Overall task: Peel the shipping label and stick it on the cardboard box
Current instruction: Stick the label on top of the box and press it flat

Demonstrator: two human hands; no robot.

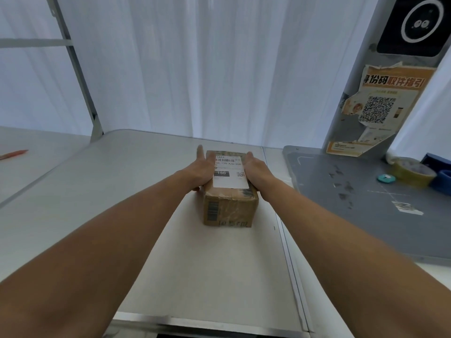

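Note:
A small brown cardboard box stands on the white table, out past arm's middle reach. A white shipping label with a barcode and a QR code lies flat on its top. My left hand presses against the box's left side, fingers straight and pointing away. Against the box's right side lies my right hand, its fingers along the top edge. The box is clamped between both palms.
A grey mat lies to the right with tape rolls and a small teal tool on it. A grey post with a torn orange poster stands behind. A red pen lies far left. White curtains hang behind.

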